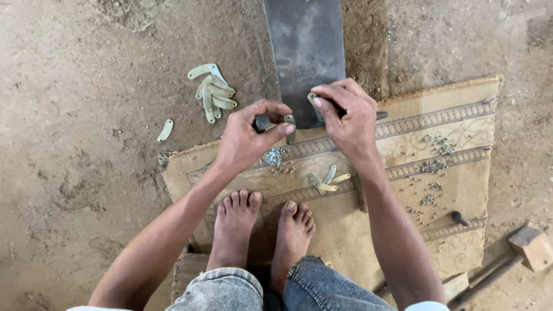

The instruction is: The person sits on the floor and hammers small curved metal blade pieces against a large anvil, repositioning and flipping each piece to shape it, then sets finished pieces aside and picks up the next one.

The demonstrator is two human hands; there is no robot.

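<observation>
My left hand (249,135) pinches a small curved brass-coloured plate (290,128) between thumb and fingertips, with a dark round piece (262,121) also in its grip. My right hand (347,115) holds another small brass plate (314,103) at its fingertips, and a dark tool handle (381,116) sticks out past the palm. Both hands hover over the near end of a dark flat steel slab (302,52). A small heap of tiny silver rivets (274,156) lies just below my left hand.
A woven mat (449,167) covers the dirt floor under my bare feet (262,227). A pile of brass plates (213,92) lies to the left of the slab, one stray (165,129) further left, a few (327,179) on the mat. A wooden mallet (530,245) lies at the right.
</observation>
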